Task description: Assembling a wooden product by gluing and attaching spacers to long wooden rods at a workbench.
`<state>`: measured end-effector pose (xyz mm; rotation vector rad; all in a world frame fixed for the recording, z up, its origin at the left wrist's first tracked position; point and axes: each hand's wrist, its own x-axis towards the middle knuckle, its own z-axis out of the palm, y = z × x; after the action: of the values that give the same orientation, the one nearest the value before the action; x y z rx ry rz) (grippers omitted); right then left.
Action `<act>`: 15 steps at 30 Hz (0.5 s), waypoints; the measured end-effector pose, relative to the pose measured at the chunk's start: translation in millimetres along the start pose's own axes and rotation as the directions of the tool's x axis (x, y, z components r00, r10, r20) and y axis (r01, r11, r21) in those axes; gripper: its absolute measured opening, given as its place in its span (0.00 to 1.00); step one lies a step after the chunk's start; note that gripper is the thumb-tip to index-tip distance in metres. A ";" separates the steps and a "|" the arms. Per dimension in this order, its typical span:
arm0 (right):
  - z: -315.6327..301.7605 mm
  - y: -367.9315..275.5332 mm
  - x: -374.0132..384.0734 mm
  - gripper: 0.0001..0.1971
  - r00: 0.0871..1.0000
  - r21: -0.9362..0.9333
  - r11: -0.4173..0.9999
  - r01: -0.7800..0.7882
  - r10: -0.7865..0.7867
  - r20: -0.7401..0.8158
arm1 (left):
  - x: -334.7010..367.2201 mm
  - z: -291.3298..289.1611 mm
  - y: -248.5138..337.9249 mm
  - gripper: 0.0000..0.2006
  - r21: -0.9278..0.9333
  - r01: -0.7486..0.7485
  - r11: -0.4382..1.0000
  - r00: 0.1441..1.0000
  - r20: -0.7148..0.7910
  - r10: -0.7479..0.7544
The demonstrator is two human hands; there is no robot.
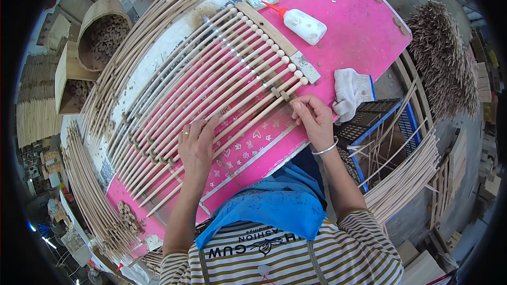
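Observation:
Wooden rods [211, 68] with round ball ends [268, 43] lie side by side on a pink sheet [364, 16], their balls lined up along a wooden stop bar [268, 29]. Wooden rings [153, 154] sit partway along several rods, near their lower ends. Two more rings [285, 96] are close to the ball ends of the nearest rods. My left hand [196, 145] is curled over the nearest rods, its fingers closed on one of them. Beside the two rings my right hand [316, 121] has thumb and forefinger pinched together; what is between them is hidden.
A white glue bottle [305, 26] with a red cap lies beyond the bar. At right are a white glove [351, 92], a blue-edged crate [380, 121] and bundled sticks [406, 179]. More ball-ended rods [142, 37] and a tub of rings [108, 34] are at left.

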<state>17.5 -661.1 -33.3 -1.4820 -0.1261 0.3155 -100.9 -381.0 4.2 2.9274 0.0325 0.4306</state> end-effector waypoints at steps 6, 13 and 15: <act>27.3 -11.1 -13.7 0.11 0.975 -0.040 0.996 0.083 -0.073 0.208 | -4.0 -30.6 7.4 0.22 -0.022 -0.017 1.000 1.000 -0.003 0.017; 98.3 -21.4 -22.1 0.18 0.889 0.361 0.853 -0.376 0.223 0.400 | -20.4 -80.8 29.9 0.24 -0.094 -0.076 0.993 0.993 0.083 0.083; 91.2 -27.7 -9.0 0.18 0.923 0.347 0.889 -0.298 0.176 0.342 | -37.7 -111.7 14.1 0.27 -0.086 0.023 0.996 0.998 0.057 -0.018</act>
<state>-12.4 -577.9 3.4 -1.0383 -0.1149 0.7289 -169.2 -377.0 101.3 2.8500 0.0351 0.3380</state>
